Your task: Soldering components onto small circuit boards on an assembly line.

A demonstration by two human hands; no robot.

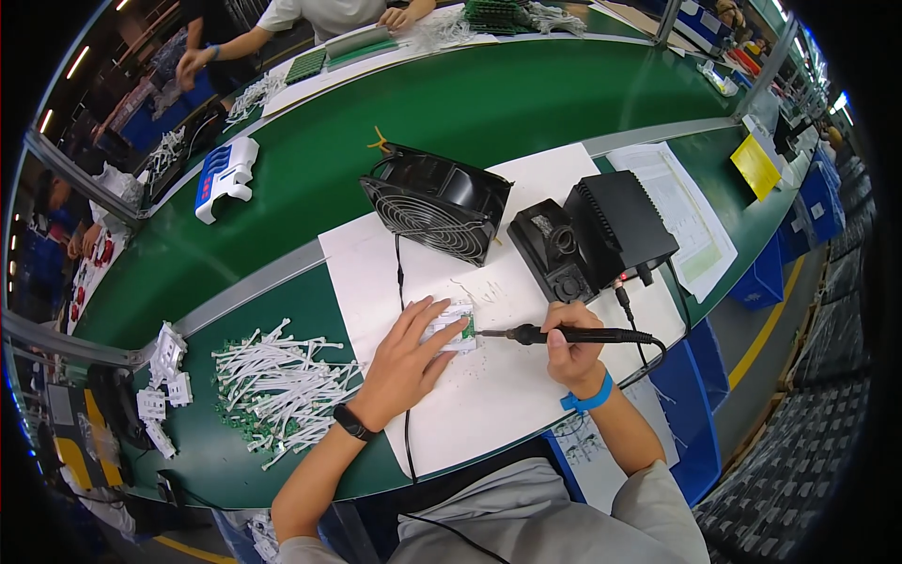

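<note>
In front of me a small white block (458, 311) with a green circuit board (469, 329) lies on white paper. My left hand (402, 359) reaches over the block from the left, fingers stretched, a fingertip pressing at the board and others along the block's sides, keeping it in place. Part of the block is hidden beneath those fingers. My right hand (570, 350) is closed round the black handle of a soldering iron (601, 336), which is held nearly level. Its tip points left and meets the board's right edge; whether it touches I cannot tell.
A black fan (437, 204) stands beyond the block. To its right are an iron stand (552, 252) and a black soldering station (620, 226). White cables (287, 385) with green boards are heaped left, near white plastic parts (167, 362). A person works across the green bench (319, 150).
</note>
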